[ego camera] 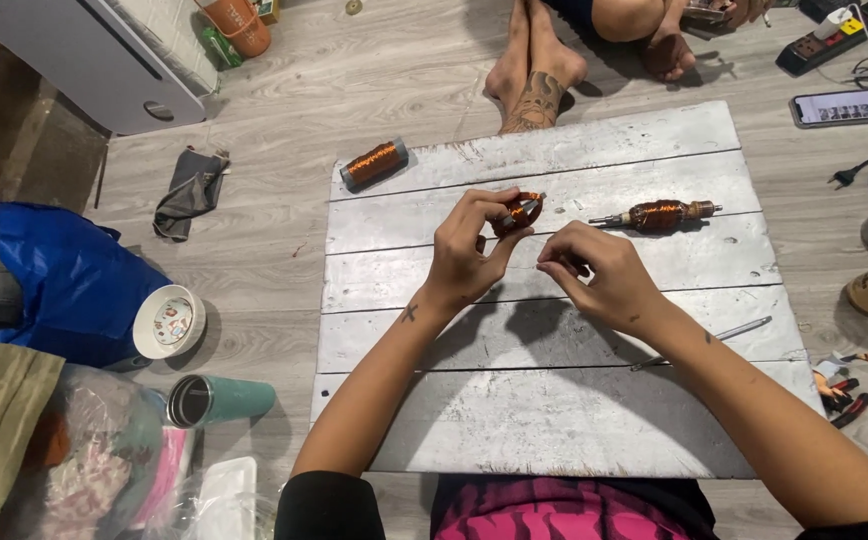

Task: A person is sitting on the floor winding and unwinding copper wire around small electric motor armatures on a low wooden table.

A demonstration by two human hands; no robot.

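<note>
We hold a small copper-wound motor armature with a metal shaft (pixel 519 212) in our left hand (pixel 466 252), fingers pinched round it, raised over the whitewashed wooden plank board (pixel 544 400). Our right hand (pixel 602 275) sits just beside it, fingertips pinched narrow; what they grip is too thin to make out, likely a strand of wire, but we cannot tell for sure.

Doing this step well, in our judgement: we keep the left grip firm on the core so it does not spin, keep the right pinch close to the coil, and hold any strand taut and level so turns lie side by side. Slack could let a loop slip or kink.

On the board: a second, longer copper-wound armature with a steel shaft (pixel 659 214) to the right, apart from both hands; a spool of copper wire (pixel 374 164) at the far left corner; a thin metal rod (pixel 704 340) near our right forearm. Off the board: a teal metal flask (pixel 219 399), a white bowl (pixel 168 321), a dark phone (pixel 836 108), and another person's bare feet (pixel 534 70) across from us.
</note>
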